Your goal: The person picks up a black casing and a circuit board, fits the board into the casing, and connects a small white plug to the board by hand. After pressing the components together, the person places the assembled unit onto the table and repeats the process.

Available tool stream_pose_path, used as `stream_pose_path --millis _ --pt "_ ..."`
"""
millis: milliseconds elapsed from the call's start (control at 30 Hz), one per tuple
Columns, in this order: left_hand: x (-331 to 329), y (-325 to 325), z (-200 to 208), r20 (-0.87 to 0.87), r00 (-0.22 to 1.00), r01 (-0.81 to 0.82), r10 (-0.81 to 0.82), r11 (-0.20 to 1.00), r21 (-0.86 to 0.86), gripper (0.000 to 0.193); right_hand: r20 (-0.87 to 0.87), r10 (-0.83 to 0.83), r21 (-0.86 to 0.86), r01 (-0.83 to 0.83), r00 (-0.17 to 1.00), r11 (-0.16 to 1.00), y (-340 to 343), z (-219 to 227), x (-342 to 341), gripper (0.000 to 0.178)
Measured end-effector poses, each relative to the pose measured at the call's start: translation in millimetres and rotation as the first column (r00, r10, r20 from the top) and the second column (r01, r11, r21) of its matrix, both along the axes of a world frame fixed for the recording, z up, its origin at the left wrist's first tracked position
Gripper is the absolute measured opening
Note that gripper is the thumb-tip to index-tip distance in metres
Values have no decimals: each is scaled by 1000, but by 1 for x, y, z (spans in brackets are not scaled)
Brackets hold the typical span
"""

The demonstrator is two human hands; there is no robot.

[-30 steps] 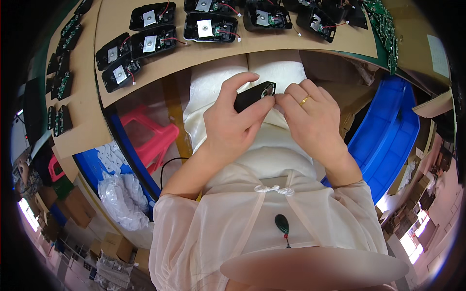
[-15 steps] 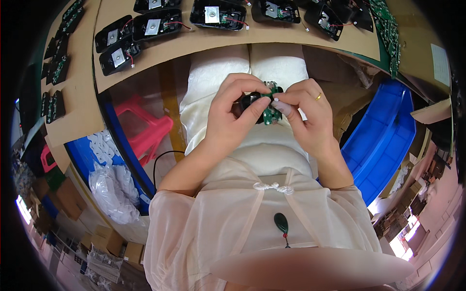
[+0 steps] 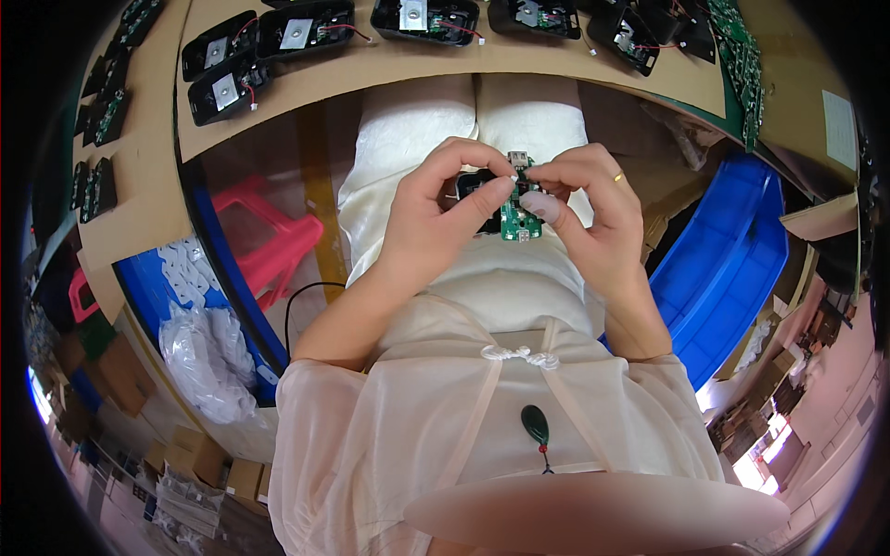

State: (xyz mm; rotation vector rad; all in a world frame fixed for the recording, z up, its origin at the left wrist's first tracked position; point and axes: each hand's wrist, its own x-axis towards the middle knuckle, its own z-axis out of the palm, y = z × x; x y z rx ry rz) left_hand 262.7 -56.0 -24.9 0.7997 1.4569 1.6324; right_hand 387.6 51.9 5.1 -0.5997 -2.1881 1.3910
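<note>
In front of my lap, my left hand and my right hand meet over a green circuit board, which stands upright with a metal port at its top end. Behind my left fingers sits a black plastic casing, partly covered. The thumb and index finger of my left hand pinch a small white plug against the board's face. My right hand is closed at the board's right edge, its pale-covered thumb over the face. Its fingertips hide the exact contact.
Several open black casings with metal plates and red wires line the cardboard-topped table. Circuit boards are stacked at the far right. A blue bin stands right; a pink stool and plastic bags are left.
The circuit board has turned so that more of its face and its top port show. My right fingers have shifted slightly; the white plug now shows at my left fingertips.
</note>
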Motion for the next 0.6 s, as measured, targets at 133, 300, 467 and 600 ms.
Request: stream_pose_path --millis 133,300,467,600 --pt "3 0 2 327 944 70 -40 994 -80 9 -37 -11 61 13 999 998 -1 -12 3 15" --pt "6 -1 2 328 943 92 -55 991 -98 10 -42 -32 47 34 999 998 -2 -14 3 13" --pt "6 -3 4 333 942 91 -49 990 -112 14 -72 21 152 -10 997 988 1 -11 1 14" --pt "2 -3 9 267 961 -28 68 988 -149 25 -52 102 200 -90 993 976 6 -5 1 14"
